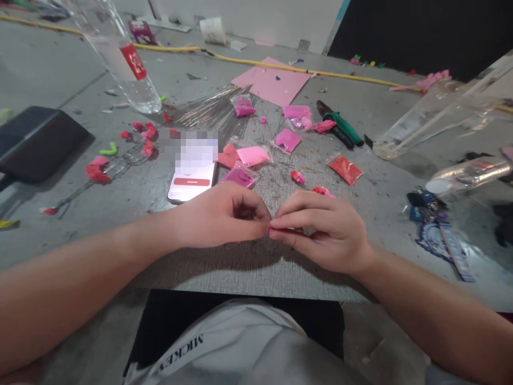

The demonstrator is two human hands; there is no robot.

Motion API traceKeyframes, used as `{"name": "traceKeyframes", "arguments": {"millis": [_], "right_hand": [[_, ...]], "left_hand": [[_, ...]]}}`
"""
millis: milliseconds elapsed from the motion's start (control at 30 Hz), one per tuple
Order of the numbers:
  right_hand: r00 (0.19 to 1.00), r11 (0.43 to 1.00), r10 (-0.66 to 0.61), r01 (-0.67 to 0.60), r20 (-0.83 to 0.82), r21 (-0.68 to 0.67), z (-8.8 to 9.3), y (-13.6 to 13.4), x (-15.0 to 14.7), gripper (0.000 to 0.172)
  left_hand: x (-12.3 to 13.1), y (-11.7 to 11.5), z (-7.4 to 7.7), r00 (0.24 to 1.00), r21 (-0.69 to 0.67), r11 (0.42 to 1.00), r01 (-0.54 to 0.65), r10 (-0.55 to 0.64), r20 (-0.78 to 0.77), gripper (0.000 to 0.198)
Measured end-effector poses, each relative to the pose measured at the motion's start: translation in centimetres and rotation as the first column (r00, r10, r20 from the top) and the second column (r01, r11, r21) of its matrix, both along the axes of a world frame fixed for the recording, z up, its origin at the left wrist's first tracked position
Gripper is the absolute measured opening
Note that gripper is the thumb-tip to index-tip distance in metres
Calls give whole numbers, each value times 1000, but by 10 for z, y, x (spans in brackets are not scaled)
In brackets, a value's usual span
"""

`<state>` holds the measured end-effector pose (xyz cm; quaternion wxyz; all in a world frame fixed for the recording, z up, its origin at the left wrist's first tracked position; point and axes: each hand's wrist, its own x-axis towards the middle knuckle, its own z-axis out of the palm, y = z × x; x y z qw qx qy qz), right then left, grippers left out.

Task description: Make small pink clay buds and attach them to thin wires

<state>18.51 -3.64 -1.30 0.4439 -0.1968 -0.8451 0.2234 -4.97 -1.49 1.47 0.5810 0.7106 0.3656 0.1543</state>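
Observation:
My left hand (216, 216) and my right hand (332, 230) meet fingertip to fingertip above the table's near edge. Both are closed in a pinch. A tiny pinkish-purple spot shows where the fingertips touch, too small to name. Just beyond them lie small clear packets of soft coloured material: a purple packet (240, 176), a pink packet (254, 155) and a red packet (345, 169). Past my right fingers are small pink and red flower-like clusters (297, 177). A lit phone (191, 184) lies beyond my left wrist.
Thin metal wires (214, 109) fan out behind the phone, near a pink sheet (276, 83). Green-handled pliers (340, 127) lie right of the packets. A clear bottle (132, 69) stands at left, by red clusters on twisted wire (97, 169). A yellow cable (248, 60) crosses the back.

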Motion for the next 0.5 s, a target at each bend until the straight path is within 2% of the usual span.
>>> {"name": "traceKeyframes", "arguments": {"millis": [167, 233, 300, 333, 367, 433, 467, 500], "right_hand": [[999, 996, 5, -8, -32, -93, 2, -3, -4, 11], [998, 982, -9, -4, -66, -191, 3, -7, -7, 10], [992, 934, -60, 15, -113, -357, 3, -11, -9, 12], [986, 879, -92, 14, -140, -476, 2, -13, -10, 13], [979, 794, -124, -2, -165, -608, 1, -13, -11, 15], [963, 559, -165, -88, -214, -825, -3, -12, -10, 20], [954, 443, -173, -147, -245, -884, -5, -11, -10, 22], [944, 360, -173, -205, -281, -910, -7, -8, -9, 24]], "left_hand": [[0, -6, 2, 1000, 87, 996, 9, -9, -3, 14], [0, -9, 3, 1000, 151, 988, 0, 1, -8, 13], [1, -11, 3, 1000, 228, 973, -27, 30, -10, 11], [1, -11, 3, 999, 263, 964, -47, 52, -13, 11], [2, -12, 2, 997, 296, 953, -69, 79, -20, 12], [3, -12, 0, 990, 354, 928, -113, 134, -36, 14], [4, -12, -1, 987, 381, 916, -129, 157, -43, 16], [5, -12, -2, 984, 406, 903, -141, 175, -47, 17]]}}
